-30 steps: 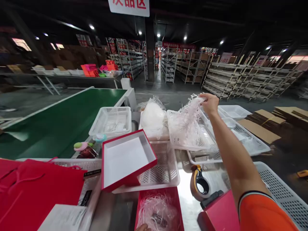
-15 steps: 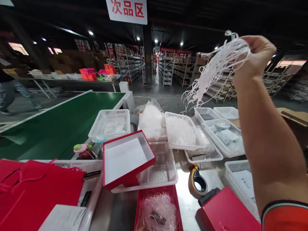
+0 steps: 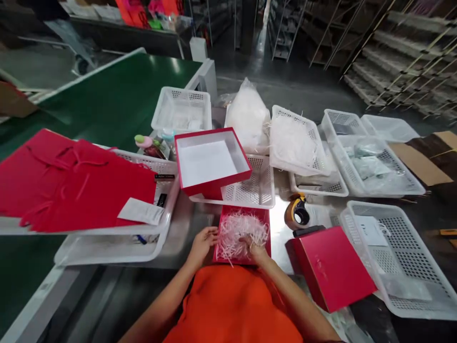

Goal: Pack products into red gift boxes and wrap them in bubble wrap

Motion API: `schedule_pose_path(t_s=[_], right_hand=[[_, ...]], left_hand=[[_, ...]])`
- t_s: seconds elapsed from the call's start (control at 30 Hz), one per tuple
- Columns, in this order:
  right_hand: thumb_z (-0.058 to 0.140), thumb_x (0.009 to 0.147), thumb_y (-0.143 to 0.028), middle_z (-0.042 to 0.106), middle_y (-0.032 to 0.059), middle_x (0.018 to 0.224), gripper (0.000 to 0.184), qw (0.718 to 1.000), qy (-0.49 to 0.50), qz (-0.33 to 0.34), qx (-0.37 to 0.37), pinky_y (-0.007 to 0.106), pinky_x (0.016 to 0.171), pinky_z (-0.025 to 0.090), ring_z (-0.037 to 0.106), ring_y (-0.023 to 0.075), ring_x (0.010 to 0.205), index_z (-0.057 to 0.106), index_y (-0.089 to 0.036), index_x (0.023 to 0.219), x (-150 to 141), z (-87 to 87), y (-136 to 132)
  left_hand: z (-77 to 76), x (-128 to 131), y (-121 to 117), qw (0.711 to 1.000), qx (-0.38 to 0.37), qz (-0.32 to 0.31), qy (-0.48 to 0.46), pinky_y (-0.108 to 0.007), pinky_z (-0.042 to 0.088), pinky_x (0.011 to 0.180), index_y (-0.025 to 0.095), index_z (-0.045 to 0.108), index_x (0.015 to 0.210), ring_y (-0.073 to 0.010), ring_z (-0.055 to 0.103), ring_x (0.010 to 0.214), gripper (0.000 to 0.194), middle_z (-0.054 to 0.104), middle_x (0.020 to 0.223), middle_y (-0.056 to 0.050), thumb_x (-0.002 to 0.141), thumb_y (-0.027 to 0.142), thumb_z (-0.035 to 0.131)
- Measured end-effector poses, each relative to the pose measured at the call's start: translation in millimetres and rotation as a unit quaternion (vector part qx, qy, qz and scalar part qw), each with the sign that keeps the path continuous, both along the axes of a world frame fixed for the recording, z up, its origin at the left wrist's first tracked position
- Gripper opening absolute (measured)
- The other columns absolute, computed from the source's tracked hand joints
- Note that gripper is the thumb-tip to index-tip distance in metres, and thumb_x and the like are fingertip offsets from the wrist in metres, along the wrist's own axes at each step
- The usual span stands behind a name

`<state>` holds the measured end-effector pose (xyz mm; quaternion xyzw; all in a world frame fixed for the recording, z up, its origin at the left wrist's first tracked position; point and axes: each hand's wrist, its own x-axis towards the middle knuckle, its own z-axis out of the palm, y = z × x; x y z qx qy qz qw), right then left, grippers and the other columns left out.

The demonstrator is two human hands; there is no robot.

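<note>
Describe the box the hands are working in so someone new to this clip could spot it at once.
Start at the green belt, then come down to the steel table edge nearest the person. The red box sits there between the left hand and right hand. Unlike the empty red box propped on a basket behind it, it is full of white paper shreds.

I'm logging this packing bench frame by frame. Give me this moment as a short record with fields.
left hand: rests on the left edge of the red box
right hand: pressed into the white paper shred filling that box
open lid: red box lid, white inside, tilted on a white basket
right of box: tape dispenser; closed red box
left of box: red bags lying on a white tray
shred supply: basket of shred
</note>
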<state>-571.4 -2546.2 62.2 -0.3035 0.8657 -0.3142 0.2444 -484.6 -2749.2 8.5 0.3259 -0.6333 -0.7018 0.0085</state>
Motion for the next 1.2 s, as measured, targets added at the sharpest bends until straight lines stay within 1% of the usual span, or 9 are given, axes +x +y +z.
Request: schedule_pose_path(t_s=[0.1,0.33,0.5,0.57,0.63,0.8,1.0,1.1,1.2], right_hand=[[0.057,0.081,-0.013,0.076,0.0085,0.098,0.028,0.999,-0.035,0.014,-0.021,0.040,0.091,0.057,0.071,0.0262,0.096,0.079,-0.021,0.097,11,-22.7,4],[0.049,0.083,-0.005,0.066,0.0144,0.133,0.051,0.998,0.010,-0.058,0.007,0.042,0.107,0.048,0.061,0.0274,0.124,0.068,-0.016,0.129,-30,-9.2,13],[0.043,0.083,0.001,0.050,0.0145,0.153,0.065,0.986,0.054,-0.066,0.145,0.039,0.112,0.043,0.052,0.0283,0.137,0.057,-0.019,0.142,-35,-4.2,32],[0.044,0.081,0.000,0.044,0.0165,0.157,0.069,0.981,0.074,-0.082,0.159,0.037,0.114,0.042,0.047,0.0285,0.141,0.050,-0.015,0.148,-28,1.7,38],[0.044,0.079,-0.001,0.039,0.0161,0.161,0.071,0.975,0.098,-0.108,0.166,0.037,0.115,0.041,0.043,0.0291,0.145,0.048,-0.014,0.148,-18,7.2,39],[0.042,0.084,-0.005,0.043,0.0091,0.159,0.054,0.982,0.083,-0.104,0.131,0.042,0.109,0.048,0.047,0.0275,0.142,0.062,-0.024,0.130,13,5.6,28],[0.084,0.072,-0.034,0.002,0.0157,0.171,0.103,0.968,0.051,0.028,0.244,0.075,0.116,0.019,0.002,0.0514,0.154,0.031,-0.030,0.160,13,-7.7,13],[0.086,0.071,-0.034,-0.004,0.0161,0.171,0.114,0.957,0.068,0.044,0.280,0.068,0.120,0.018,-0.004,0.0482,0.155,0.019,-0.029,0.163,-15,-11.6,10],[0.084,0.072,-0.031,-0.001,0.0161,0.170,0.112,0.957,0.062,0.061,0.278,0.062,0.121,0.021,0.001,0.0443,0.156,0.020,-0.027,0.163,-42,-17.7,8]], left_hand=[[2.5,7,2,1.000,-0.002,-0.004,-0.010,-0.040,0.061,0.084,0.015,0.066,0.099,-0.0236,0.072,0.088,0.041,0.073,0.102,-0.011,0.069,0.043,0.062],[9.4,3,29,0.959,-0.243,-0.148,-0.010,-0.040,0.055,0.099,0.013,0.058,0.133,-0.0247,0.067,0.115,0.045,0.061,0.138,-0.018,0.091,0.026,0.048],[23.2,-12,52,0.843,-0.413,-0.345,-0.025,-0.053,0.032,0.121,0.024,0.034,0.158,-0.0389,0.016,0.156,0.077,0.008,0.172,-0.014,0.086,0.018,0.062],[27.7,-20,59,0.790,-0.442,-0.420,-0.064,-0.058,0.023,0.124,0.026,0.040,0.156,-0.0404,0.007,0.157,0.080,0.010,0.172,-0.012,0.081,0.013,0.065],[31.4,-24,63,0.765,-0.438,-0.459,-0.107,-0.057,0.028,0.122,0.021,0.051,0.148,-0.0389,0.025,0.154,0.068,0.031,0.166,-0.016,0.082,0.011,0.062],[45.6,-9,63,0.766,-0.422,-0.469,-0.123,-0.047,0.049,0.106,0.010,0.071,0.119,-0.0337,0.061,0.124,0.039,0.064,0.134,-0.021,0.091,0.014,0.044],[58.3,-18,50,0.794,-0.444,-0.411,-0.063,-0.046,0.032,0.122,0.018,0.051,0.148,-0.0304,0.033,0.151,0.052,0.033,0.165,-0.015,0.096,0.018,0.047],[42.2,-39,52,0.810,-0.404,-0.414,-0.094,-0.047,0.025,0.124,0.011,0.023,0.161,-0.0395,0.006,0.157,0.089,0.000,0.170,-0.023,0.085,0.024,0.067],[17.3,-49,60,0.803,-0.376,-0.442,-0.139,-0.052,0.022,0.124,0.010,0.018,0.162,-0.0443,0.000,0.155,0.105,-0.003,0.169,-0.026,0.076,0.027,0.077]])
